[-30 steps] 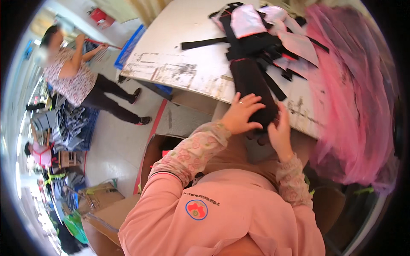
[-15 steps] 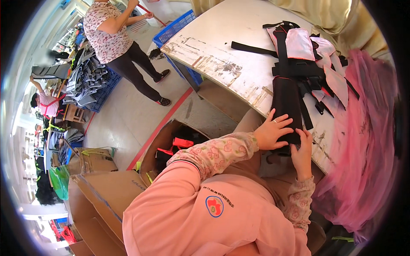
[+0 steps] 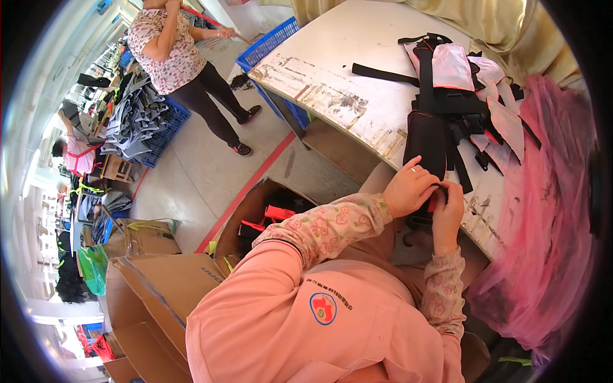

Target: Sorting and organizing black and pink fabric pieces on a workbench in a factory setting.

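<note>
A black padded strap (image 3: 424, 137) runs over the table's near edge toward me. My left hand (image 3: 410, 190), with a ring on one finger, is closed on the near end of this strap. Beside it my right hand (image 3: 448, 207) pinches the strap's end, the fingertips of both hands nearly meeting. A small loop of black material rises between them; the fingers hide much of it. Farther up, the padded strap joins a harness-like piece with black webbing, buckles (image 3: 474, 121) and pale pink panels (image 3: 452, 67) with red edging.
The worn white table (image 3: 319, 83) has a blue crate (image 3: 271, 41) at its far left corner. Pink sheer plastic (image 3: 536, 255) hangs at the right. An open cardboard box (image 3: 255, 198) with black and red pieces stands to my left. A person (image 3: 172, 57) holds a red-handled stick.
My left hand has gone from lying spread on the strap to gripping its end. My right fingers have curled in closer, and a loop of strap now shows between the hands.
</note>
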Tool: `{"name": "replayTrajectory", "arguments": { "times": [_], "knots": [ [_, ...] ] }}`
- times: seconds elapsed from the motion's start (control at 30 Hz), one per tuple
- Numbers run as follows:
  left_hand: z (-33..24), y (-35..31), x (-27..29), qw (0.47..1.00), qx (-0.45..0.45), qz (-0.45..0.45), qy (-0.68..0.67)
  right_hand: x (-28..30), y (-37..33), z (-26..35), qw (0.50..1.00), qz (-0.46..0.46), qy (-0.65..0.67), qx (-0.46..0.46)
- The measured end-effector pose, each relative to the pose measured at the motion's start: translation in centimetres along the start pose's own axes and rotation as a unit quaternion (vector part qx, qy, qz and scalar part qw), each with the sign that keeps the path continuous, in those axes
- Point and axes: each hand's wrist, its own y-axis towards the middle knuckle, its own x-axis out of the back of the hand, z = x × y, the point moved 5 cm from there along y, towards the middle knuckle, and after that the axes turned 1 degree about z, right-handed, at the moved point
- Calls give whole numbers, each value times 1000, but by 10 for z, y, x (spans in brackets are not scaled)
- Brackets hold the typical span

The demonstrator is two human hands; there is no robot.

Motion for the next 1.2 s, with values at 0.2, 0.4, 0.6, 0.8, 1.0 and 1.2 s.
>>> {"name": "replayTrajectory", "arguments": {
  "times": [0.2, 0.4, 0.6, 0.8, 1.0, 1.2],
  "knots": [
    [-6, 5, 26, 999, 3, -29, 42, -5, 4, -18, 954, -42, 272, -115],
    [37, -16, 20, 972, 191, -99, -96, -6, 2, -4, 905, -99, 394, -122],
    [37, -28, 5, 707, 493, -71, -503, -4, -3, -3, 972, -31, 230, -45],
    [33, -35, -12, 548, 465, -86, -690, 3, -15, -14, 985, -65, 152, -49],
    [15, -28, -15, 559, 444, 13, -700, 9, -17, -29, 909, -153, 367, -125],
    [8, -20, -15, 532, 439, 56, -722, -2, -19, -38, 802, -86, 556, -200]
  ]
}}
